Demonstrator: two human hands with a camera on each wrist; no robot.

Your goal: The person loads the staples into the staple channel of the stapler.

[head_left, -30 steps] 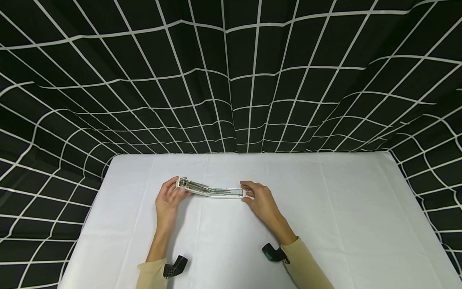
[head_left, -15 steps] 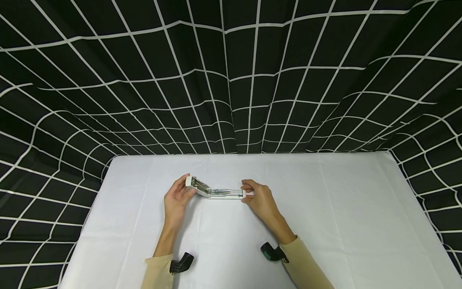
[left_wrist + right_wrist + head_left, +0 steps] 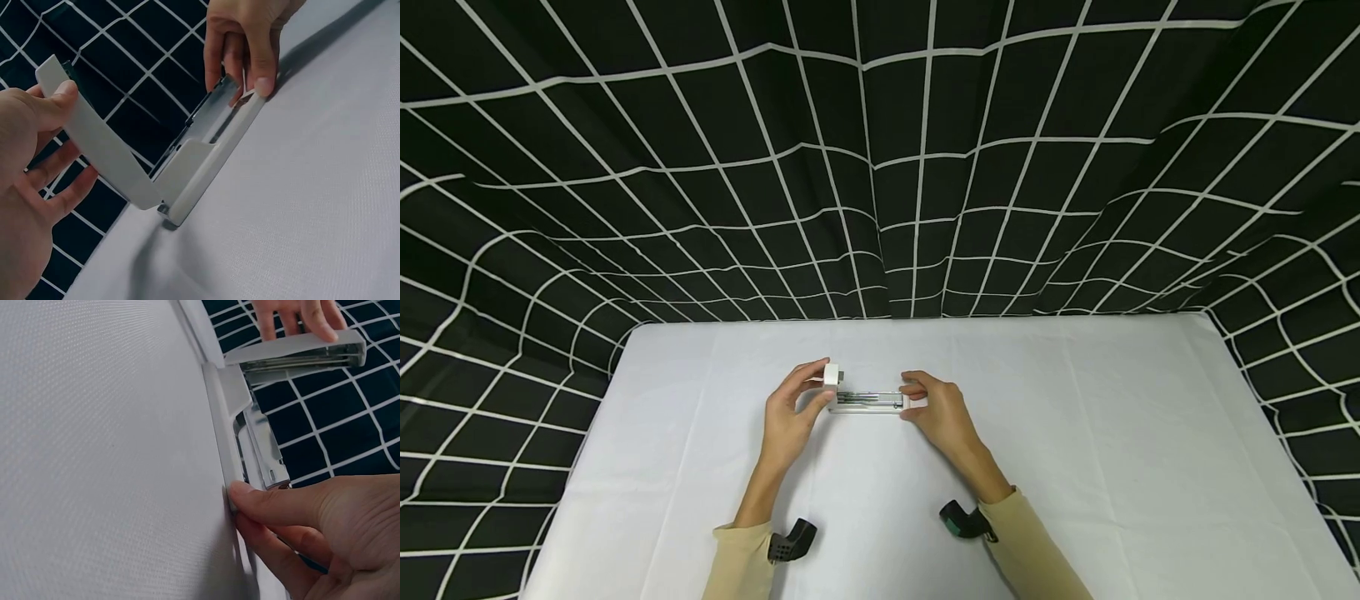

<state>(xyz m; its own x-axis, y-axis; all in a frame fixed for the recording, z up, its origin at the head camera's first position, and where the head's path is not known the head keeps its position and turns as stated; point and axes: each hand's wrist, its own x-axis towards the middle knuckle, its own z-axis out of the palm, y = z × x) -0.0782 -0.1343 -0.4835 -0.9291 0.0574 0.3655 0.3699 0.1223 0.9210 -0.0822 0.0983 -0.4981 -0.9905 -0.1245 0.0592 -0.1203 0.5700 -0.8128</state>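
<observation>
A white stapler (image 3: 868, 409) lies on the white table, folded wide apart at its hinge, with metal parts showing inside. My left hand (image 3: 790, 425) pinches the free end of its raised upper arm (image 3: 109, 147) between thumb and fingers. That arm stands up steeply from the base, and its metal channel (image 3: 306, 363) shows in the right wrist view. At the other end, my right hand (image 3: 946, 417) grips the end of the base (image 3: 220, 422) with thumb and fingers. The metal rail (image 3: 265, 447) runs along the base.
A white cloth covers the table (image 3: 1075, 433). Behind and at both sides hangs a black curtain (image 3: 880, 167) with a white grid. Black wrist cameras (image 3: 793, 540) sit at both sleeve cuffs.
My left hand has moved right, swinging the stapler's upper arm from a low slant to a steep, nearly upright position. My right hand has stayed nearly still on the base.
</observation>
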